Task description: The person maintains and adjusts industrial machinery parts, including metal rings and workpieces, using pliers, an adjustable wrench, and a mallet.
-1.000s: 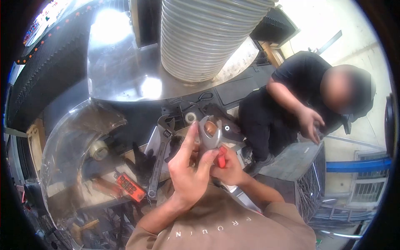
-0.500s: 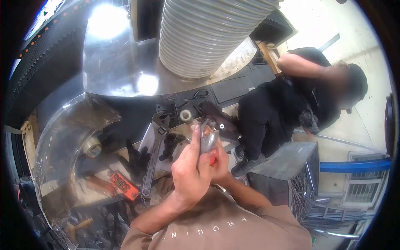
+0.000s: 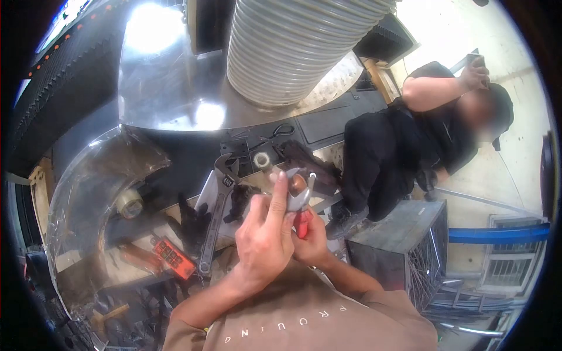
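My left hand is closed around the grey curved head of a red-handled tool, its index finger stretched up along the side. A rounded copper-coloured piece shows inside the head. My right hand is wrapped round the red handle, just below the head. I cannot make out the tool's exact kind. Past my fingertips lies a roll of tape. To the left of my left hand are a large adjustable wrench and a dark glove.
A co-worker in black stands at the right with one arm raised. Overhead hangs a ribbed hose on a shiny metal hood. An orange remote control, another tape roll and scissors lie on the bench. A metal box stands right.
The tool has turned in my hands, so more of the red handle and the copper-coloured piece shows. The co-worker's hand has moved up to a flat object by the wall.
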Demonstrator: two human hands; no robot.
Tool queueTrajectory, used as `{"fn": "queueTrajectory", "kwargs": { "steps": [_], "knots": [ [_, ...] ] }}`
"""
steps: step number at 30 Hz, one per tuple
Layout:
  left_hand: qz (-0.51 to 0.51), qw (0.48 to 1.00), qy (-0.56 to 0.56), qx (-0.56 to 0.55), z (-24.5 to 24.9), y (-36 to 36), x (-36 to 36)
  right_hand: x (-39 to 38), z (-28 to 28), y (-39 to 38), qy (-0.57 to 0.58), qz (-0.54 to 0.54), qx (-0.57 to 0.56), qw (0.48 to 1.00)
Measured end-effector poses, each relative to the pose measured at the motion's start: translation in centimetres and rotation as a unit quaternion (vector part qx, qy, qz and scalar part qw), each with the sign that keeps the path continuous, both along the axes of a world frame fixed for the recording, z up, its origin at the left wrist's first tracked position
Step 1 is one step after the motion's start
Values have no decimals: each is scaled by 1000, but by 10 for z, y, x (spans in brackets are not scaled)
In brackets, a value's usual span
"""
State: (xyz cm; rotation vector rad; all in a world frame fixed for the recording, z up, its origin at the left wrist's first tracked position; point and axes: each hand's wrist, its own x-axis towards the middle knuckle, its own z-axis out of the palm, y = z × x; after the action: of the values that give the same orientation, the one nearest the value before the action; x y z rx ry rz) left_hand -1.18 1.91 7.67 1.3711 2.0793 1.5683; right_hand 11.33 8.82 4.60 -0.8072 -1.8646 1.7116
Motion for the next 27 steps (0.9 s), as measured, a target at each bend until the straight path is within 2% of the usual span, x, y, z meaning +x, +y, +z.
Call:
{"fn": "queueTrajectory", "kwargs": {
  "steps": [3, 8, 15, 17, 18, 21, 22, 23, 24, 25, 27],
  "knots": [
    [-1, 1000, -2, 27, 0, 0, 1, 0, -4, 0, 21, -3, 19, 1000],
    [-21, 999, 41, -22, 2, -5, -5, 3, -5, 0, -14, -23, 71, 997],
    [-17, 998, 39, -49, -2, -8, -3, -2, -20, -1, -52, -83, 125, 987],
    [-42, 996, 2, -81, -1, -11, 4, 6, -34, 6, -37, -68, 211, 975],
    [-29, 998, -8, -55, -5, -10, 4, 8, -27, 4, -48, -43, 140, 988],
    [-21, 998, -36, -50, -6, -8, 4, 17, -42, 5, -14, -57, 136, 989],
    [-18, 996, -56, -71, -8, -8, 4, 24, -47, 12, -40, -44, 152, 987],
    [-15, 993, -98, -66, -24, -8, 3, 17, -49, 19, -34, -43, 136, 989],
    [31, 992, -119, -31, -42, -6, 3, 20, -50, 22, -99, -36, 83, 991],
    [69, 988, -136, 14, -63, -2, -2, 26, -78, 27, -44, -57, -38, 997],
    [76, 949, -280, -120, -102, -16, -16, 31, -94, 28, -53, -105, -135, 984]
  ]
}}
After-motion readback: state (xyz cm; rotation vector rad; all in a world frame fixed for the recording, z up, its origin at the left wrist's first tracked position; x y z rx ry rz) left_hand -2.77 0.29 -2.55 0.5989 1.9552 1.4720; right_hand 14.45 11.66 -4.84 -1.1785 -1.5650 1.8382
